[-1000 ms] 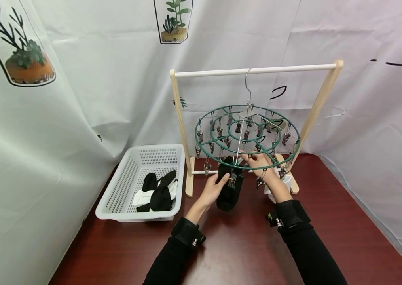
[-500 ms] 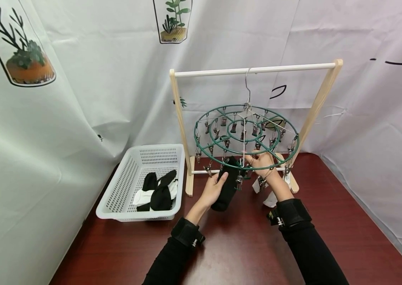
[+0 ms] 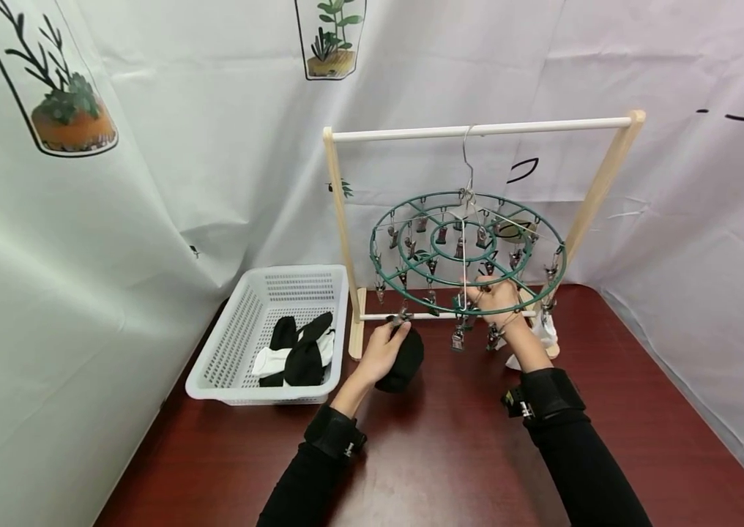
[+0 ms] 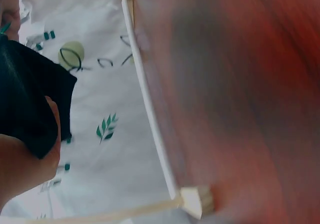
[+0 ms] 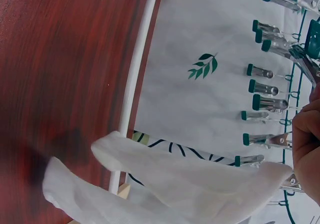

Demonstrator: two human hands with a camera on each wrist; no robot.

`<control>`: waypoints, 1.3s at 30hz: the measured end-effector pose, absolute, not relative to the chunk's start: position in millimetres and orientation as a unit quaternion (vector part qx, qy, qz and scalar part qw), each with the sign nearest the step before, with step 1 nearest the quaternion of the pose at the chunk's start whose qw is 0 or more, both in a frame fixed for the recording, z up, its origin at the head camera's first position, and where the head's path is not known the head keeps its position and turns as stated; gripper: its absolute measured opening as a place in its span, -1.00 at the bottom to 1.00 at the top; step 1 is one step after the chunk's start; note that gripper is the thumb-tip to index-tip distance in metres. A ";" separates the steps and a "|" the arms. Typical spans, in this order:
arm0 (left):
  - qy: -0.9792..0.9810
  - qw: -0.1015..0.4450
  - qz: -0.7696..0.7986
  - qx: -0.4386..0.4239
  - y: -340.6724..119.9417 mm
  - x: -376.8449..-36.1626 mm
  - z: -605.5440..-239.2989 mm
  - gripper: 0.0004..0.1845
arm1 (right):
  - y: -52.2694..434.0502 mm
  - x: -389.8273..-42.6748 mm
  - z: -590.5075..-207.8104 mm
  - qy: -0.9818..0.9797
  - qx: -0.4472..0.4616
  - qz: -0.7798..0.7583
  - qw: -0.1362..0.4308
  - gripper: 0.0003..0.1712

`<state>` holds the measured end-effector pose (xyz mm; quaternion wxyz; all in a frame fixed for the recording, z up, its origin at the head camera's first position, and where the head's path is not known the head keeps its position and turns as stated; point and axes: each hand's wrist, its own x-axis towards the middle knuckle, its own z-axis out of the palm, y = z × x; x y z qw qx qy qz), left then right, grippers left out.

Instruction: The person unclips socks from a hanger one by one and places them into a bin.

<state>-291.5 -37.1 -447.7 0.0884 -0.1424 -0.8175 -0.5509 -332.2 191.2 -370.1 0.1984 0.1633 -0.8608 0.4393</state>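
My left hand [image 3: 385, 350] grips a bunched black sock [image 3: 403, 359] just above the table, below the left front of the round green hanger [image 3: 411, 300]. The left wrist view shows the black sock [image 4: 27, 101] against my palm [image 4: 20, 171]. My right hand [image 3: 496, 296] holds the hanger at the front of its outer ring, fingers curled beside a metal clip [image 5: 265, 140]. A white sock [image 3: 545, 333] hangs from a clip on the right side. Close to my right fingers [image 5: 306, 131], the white sock [image 5: 165, 184] droops toward the table.
The hanger hangs by its hook from a wooden rack [image 3: 339, 219] on the red-brown table [image 3: 444, 454]. A white plastic basket [image 3: 240, 322] at the left holds black and white socks [image 3: 299, 355]. White printed cloth forms the walls all round.
The black sock has come off the hanger's clip; my left hand has lowered it, bunched, down and leftward. The hanger has swung and turned a little under my right hand.
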 end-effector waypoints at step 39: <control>-0.976 -0.014 -0.203 0.072 -189.2 -283.4 -435.9 -0.52 | 187.7 -326.0 -378.2 -0.885 0.109 0.406 0.198 -0.40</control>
